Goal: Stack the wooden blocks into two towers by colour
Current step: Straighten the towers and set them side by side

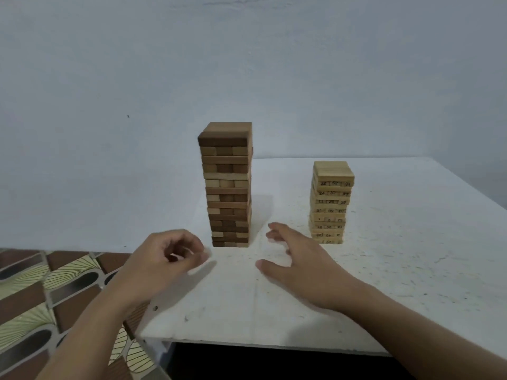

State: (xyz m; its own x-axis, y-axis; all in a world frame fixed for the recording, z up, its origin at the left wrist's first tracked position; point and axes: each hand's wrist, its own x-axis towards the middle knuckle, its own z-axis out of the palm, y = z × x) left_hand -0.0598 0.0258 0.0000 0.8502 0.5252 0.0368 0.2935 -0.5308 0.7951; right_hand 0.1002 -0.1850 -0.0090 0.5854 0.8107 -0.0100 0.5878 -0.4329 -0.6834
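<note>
- Brown tower [226, 185] upright on table [411, 270]; pale numbered tower [330, 204] to its right.
- L hand [162, 264]: fingers curled, blurred; I can't tell grip.
- R hand [299, 264]: fingers spread, btwn towers.

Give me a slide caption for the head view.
Brown tower and shorter pale tower on the table; left hand and right hand empty.

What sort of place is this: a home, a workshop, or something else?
Probably a plain room in a home, though this is not certain. A white table stands against a bare pale wall, the floor has patterned tiles, and a brown block tower and a pale block tower stand on it.
</note>
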